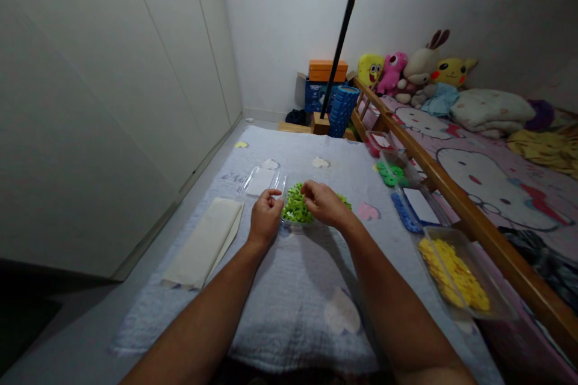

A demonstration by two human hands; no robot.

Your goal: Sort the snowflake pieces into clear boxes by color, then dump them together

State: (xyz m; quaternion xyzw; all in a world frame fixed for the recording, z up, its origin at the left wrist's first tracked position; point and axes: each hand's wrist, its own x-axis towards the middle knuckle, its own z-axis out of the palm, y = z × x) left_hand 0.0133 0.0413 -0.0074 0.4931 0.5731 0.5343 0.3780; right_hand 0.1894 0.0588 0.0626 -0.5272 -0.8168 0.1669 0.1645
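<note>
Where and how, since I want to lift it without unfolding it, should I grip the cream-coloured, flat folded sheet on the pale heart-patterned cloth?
Probably along the long right-hand edge of the folded sheet, coming from the right, pinching the layers together: it lies flat, its layers part slightly there, and the left hand is on that side.

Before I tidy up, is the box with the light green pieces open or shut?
The box is open: light green pieces lie uncovered, right hand over them.
</note>
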